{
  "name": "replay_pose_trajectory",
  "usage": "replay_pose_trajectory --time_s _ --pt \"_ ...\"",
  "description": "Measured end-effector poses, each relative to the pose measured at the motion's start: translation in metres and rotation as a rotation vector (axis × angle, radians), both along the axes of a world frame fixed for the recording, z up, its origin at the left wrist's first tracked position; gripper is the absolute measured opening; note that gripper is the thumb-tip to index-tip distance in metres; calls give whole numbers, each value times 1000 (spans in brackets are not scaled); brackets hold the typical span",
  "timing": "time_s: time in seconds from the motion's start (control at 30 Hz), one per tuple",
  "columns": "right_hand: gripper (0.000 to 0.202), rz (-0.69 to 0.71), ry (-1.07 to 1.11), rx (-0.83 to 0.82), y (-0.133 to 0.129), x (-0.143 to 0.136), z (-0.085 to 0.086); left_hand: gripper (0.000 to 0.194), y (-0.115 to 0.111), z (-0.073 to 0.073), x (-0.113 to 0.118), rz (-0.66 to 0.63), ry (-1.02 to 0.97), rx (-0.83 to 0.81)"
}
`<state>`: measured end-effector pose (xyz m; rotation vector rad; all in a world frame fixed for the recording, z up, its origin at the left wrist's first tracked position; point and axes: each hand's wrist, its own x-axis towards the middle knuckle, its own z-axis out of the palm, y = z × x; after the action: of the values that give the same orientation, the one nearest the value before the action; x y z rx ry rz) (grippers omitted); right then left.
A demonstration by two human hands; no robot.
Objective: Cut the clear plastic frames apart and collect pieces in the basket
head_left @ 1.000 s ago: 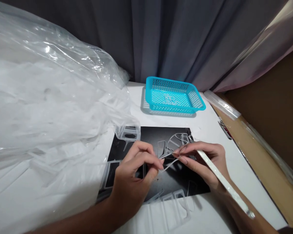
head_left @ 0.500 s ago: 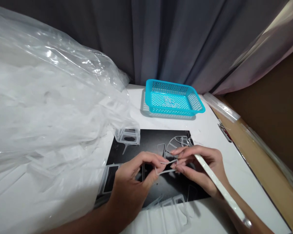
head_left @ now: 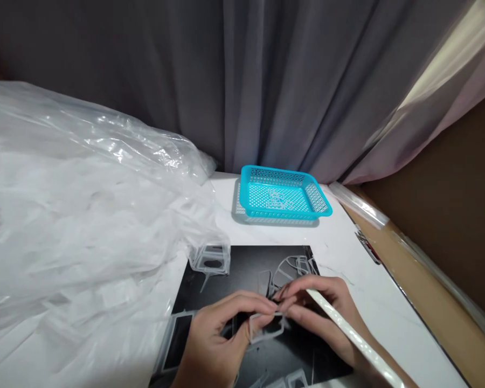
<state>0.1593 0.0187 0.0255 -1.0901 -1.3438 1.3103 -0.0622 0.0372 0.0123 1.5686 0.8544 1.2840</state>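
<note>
My left hand [head_left: 218,337] is closed, pinching a small translucent plastic frame [head_left: 267,338] between thumb and fingers. My right hand [head_left: 327,310] is closed around a slim pearly-white handled tool [head_left: 353,335], which slants back over the wrist; its working end is hidden by the fingers. The right fingertips meet the left ones at the frame's upper right side. Beneath both hands lies a black mat [head_left: 246,258]. Thin clear plastic pieces rest on it, among them a curved, fan-shaped one [head_left: 285,269] just beyond the right hand.
A blue perforated basket [head_left: 242,205] with some small clear pieces in it stands at the back. Large clear plastic bags [head_left: 84,215] cover the left side. A small red-and-silver tool [head_left: 367,247] lies near the table's right edge. Grey curtains [head_left: 186,81] hang behind.
My view has tilted up, so everything sits lower. The small frame has turned to show more of its opening, and my two hands' fingertips have come together at its upper edge.
</note>
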Motion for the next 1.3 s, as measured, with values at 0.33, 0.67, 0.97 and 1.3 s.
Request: replay_pose_trajectory --time_s 0.33,0.67,0.97,1.3 --pt "31 -476 -698 442 82 46 4 12 1 -4 -2 9 17 -45" --pt "19 -310 -1018 430 167 44 -5 11 -2 -9 -1 -1 5 26" --pt "20 -291 -1043 576 118 41 5 11 -2 1 1 19 68 53" --pt "22 -107 -925 823 20 35 5 15 -1 34 0 65 222 198"
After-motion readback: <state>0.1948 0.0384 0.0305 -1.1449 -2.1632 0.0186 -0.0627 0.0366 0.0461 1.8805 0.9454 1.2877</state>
